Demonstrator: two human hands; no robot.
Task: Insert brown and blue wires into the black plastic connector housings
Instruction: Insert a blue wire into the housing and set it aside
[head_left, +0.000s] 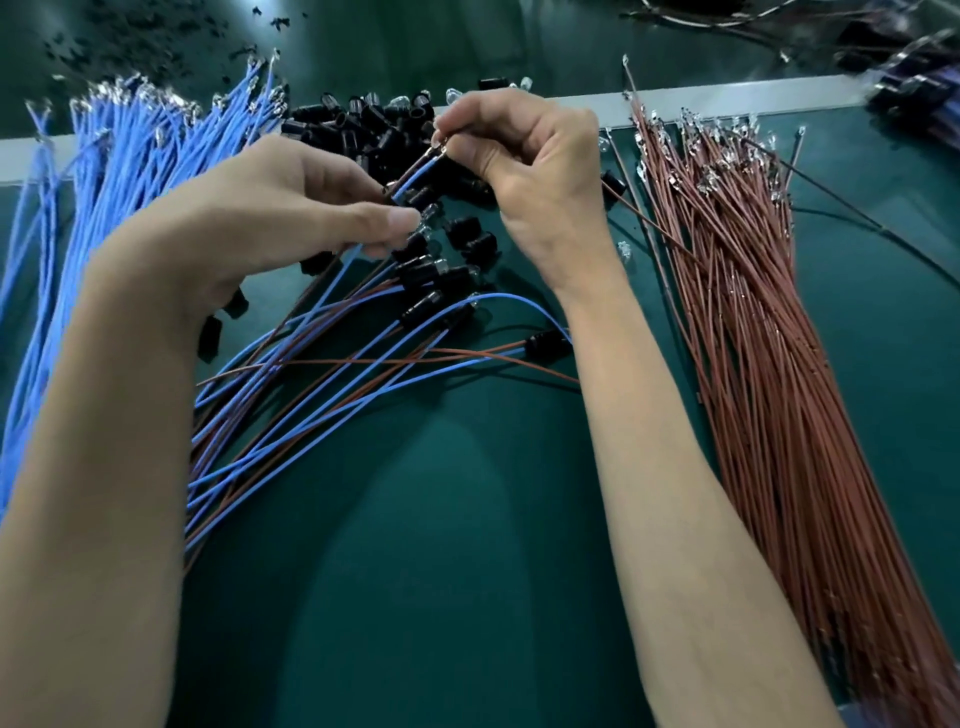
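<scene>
A person leans over a workbench, both bare forearms reaching forward. The left hand (291, 208) pinches a wire pair (410, 179), one blue strand and one brown, between thumb and forefinger. The right hand (530, 156), just beyond it, pinches the same pair near its metal-tipped ends. Something dark sits under its fingers, but I cannot tell whether it also holds a housing. The wires look light, thin and floppy, and would likely buckle if pushed from far back. The sensible hold is close behind the crimped tips, which look small and easily bent. A heap of black connector housings (363, 122) lies just behind the hands; they look small, hard and apt to roll. A loose fan of blue wires (119, 171) lies to the left and a long sheaf of brown wires (753, 338) to the right. Finished wired housings (337, 364) lie between the forearms. All rest on a dark green mat (467, 545), crossed at the far side by a pale strip (727, 98), with more dim wiring beyond.
</scene>
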